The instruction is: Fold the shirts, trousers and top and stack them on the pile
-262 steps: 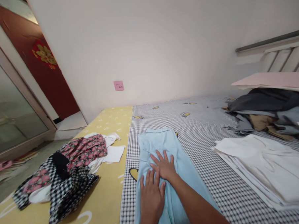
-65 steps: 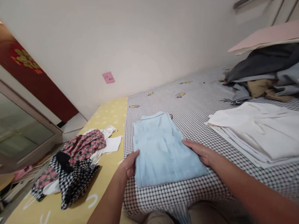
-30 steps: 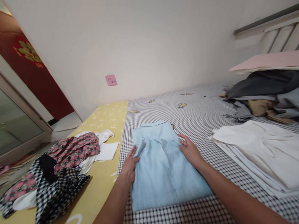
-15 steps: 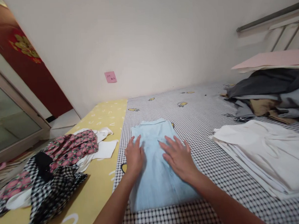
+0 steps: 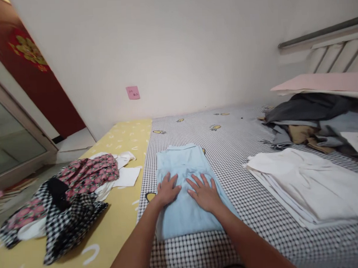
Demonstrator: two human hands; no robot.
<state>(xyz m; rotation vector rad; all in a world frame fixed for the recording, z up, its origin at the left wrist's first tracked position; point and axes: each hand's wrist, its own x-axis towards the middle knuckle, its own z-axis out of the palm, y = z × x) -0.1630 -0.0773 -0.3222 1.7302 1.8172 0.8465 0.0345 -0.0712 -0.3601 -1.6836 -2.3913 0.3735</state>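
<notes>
A light blue shirt (image 5: 188,218) lies folded into a long rectangle on the checked bed sheet (image 5: 243,178), its collar toward the wall. My left hand (image 5: 167,190) rests flat on the shirt's left part, fingers spread. On the right part lies my right hand (image 5: 204,193), palm down with the fingers apart. Small wrinkles show in the cloth between and above the fingertips. Neither hand grips the fabric.
Folded white clothes (image 5: 311,183) are stacked at the right, with dark and brown clothes (image 5: 311,108) behind them. On the yellow sheet (image 5: 131,132) at left sits a loose heap of patterned clothes (image 5: 88,173). A pink note (image 5: 132,92) is on the wall.
Both hands have moved toward me and settled flat on the shirt, with the left hand shifting inward from its edge. The camera view has shifted slightly.
</notes>
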